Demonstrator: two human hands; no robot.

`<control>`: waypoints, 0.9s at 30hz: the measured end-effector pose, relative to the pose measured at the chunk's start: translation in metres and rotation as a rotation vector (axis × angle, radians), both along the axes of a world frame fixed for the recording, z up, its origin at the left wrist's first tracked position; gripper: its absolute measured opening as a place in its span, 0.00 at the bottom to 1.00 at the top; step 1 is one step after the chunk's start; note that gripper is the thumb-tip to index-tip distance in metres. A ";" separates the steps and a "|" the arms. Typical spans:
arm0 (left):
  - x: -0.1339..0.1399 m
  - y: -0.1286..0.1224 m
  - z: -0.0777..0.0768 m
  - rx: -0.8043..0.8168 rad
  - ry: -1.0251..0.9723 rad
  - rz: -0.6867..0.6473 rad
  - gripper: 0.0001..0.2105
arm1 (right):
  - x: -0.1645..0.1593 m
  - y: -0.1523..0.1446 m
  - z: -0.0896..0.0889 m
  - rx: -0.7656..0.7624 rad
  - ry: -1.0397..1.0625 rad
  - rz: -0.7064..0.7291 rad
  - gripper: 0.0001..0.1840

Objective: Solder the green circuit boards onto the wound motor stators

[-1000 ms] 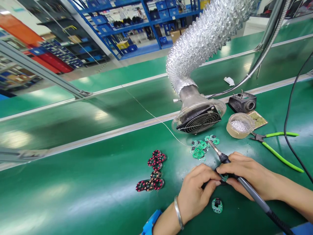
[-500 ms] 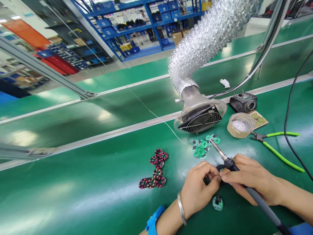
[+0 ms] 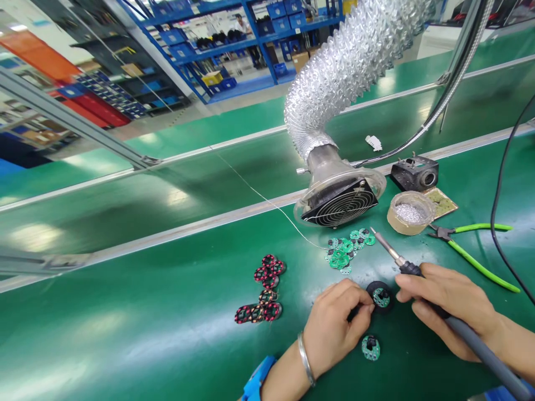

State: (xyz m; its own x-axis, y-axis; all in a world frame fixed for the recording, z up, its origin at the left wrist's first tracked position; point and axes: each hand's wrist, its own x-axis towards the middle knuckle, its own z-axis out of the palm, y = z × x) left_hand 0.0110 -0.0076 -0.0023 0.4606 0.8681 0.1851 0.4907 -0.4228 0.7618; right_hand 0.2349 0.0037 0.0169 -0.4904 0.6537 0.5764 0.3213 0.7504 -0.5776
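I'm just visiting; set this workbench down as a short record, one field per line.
Left hand: pinches the edge of a black ring with a green board inside
Right hand: holds a soldering iron
Nearest loose part: single board
Farther out: pile of green boards, below a fan hood
Left side: red-and-black ring parts
Right side: green-handled cutters, round tub

black ring [image 3: 378, 284]: left rim partly behind left fingers [image 3: 364, 296] | soldering iron [image 3: 473, 342]: rear cut off | distant person [image 3: 241, 27]: blurred
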 end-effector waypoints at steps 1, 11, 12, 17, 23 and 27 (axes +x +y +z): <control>0.000 0.000 0.000 0.008 0.011 -0.002 0.05 | 0.001 -0.002 0.002 -0.003 -0.006 -0.015 0.26; 0.000 0.000 -0.003 0.059 0.030 -0.015 0.05 | 0.023 -0.013 0.010 0.008 -0.067 -0.152 0.23; 0.000 0.000 -0.003 0.057 0.029 -0.014 0.05 | 0.029 -0.015 0.007 0.029 -0.036 -0.256 0.21; 0.000 0.000 -0.005 0.075 -0.005 -0.005 0.05 | 0.069 -0.006 -0.012 0.018 -0.271 -0.946 0.13; 0.003 0.001 -0.006 0.063 -0.052 0.005 0.04 | 0.121 0.028 -0.036 0.115 -0.603 -0.593 0.35; 0.005 -0.001 -0.002 -0.059 -0.129 0.073 0.04 | 0.136 0.039 -0.040 0.178 -0.703 -0.570 0.23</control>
